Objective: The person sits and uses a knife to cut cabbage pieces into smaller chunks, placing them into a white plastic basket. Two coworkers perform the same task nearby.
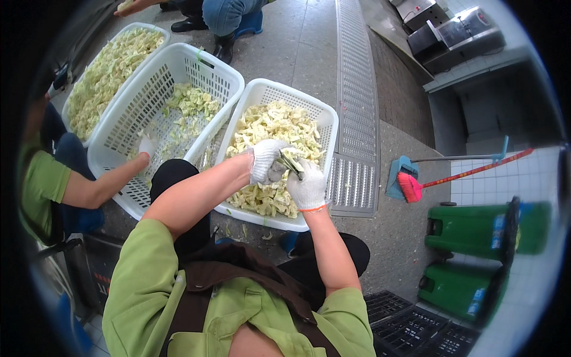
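In white knit gloves, both hands meet over a white plastic basket [331, 134] of cut cauliflower [276, 122]. My left hand [269, 161] grips a pale cauliflower piece [291, 155], its fingers partly hidden behind the wrist and glove. My right hand [308, 184], with an orange cuff, is closed around a small dark-bladed knife [294, 168]. The blade lies against the piece between the hands; the knife's handle is hidden in the glove. Loose florets fill the basket directly beneath.
To the left stands a larger white basket [163, 58] with fewer florets; a co-worker's gloved hand [147, 145] reaches into it. Another full basket [161, 33] is beyond. A metal drain grate [357, 89], dustpan [395, 189], red broom [410, 186] and green bins [468, 232] are right.
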The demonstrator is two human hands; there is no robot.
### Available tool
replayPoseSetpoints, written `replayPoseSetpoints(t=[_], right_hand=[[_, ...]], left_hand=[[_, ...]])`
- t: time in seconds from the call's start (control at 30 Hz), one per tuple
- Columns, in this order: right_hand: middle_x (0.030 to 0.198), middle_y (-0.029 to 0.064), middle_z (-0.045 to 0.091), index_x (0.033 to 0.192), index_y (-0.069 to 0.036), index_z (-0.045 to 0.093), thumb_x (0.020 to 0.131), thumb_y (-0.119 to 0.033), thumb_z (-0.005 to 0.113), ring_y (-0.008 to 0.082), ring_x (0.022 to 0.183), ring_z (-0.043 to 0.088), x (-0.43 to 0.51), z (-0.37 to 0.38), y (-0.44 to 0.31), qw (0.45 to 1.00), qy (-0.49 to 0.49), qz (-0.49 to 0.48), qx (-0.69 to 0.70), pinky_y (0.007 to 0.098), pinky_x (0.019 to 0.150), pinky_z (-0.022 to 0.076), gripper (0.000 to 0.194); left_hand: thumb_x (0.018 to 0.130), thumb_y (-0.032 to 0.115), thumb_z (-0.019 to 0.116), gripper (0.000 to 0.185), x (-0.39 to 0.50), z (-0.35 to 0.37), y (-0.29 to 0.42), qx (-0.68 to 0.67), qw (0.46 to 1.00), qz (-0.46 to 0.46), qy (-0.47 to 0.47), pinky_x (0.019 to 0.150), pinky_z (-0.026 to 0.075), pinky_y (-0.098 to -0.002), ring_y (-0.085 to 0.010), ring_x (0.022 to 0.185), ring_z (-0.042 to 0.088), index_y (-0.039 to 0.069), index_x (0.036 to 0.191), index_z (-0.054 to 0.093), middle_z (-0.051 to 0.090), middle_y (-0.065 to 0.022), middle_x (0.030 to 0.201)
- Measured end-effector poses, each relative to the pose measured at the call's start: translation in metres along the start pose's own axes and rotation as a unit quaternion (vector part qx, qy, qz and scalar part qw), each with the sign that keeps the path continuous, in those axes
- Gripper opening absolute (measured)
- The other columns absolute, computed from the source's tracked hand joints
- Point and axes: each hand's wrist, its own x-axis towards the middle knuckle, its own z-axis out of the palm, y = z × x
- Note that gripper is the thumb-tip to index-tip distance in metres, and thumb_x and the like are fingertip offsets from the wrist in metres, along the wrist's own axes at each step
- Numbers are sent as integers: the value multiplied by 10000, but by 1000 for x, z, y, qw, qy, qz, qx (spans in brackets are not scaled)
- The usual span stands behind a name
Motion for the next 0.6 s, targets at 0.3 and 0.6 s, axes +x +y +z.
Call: replayPoseSetpoints(t=[0.3, 0.6], right_hand=[[908, 253, 697, 1060, -73, 716, 870, -164, 588, 447, 891, 665, 8, -3, -18, 953, -184, 233, 60, 491, 794, 537, 247], [990, 305, 699, 1046, 11, 712, 833, -215, 595, 451, 975, 683, 12, -3, 26, 891, -223, 393, 45, 484, 891, 534, 331]], left_hand=[[958, 428, 580, 358, 38, -28, -4, 44, 998, -25, 35, 321, 259, -250, -99, 359, 363, 159, 730, 639, 527, 22, 524], [984, 598, 446, 679, 10, 5, 2, 375, 915, 56, 142, 486, 484, -322, -169, 593, 631, -9, 1233, 620, 721, -148, 889]])
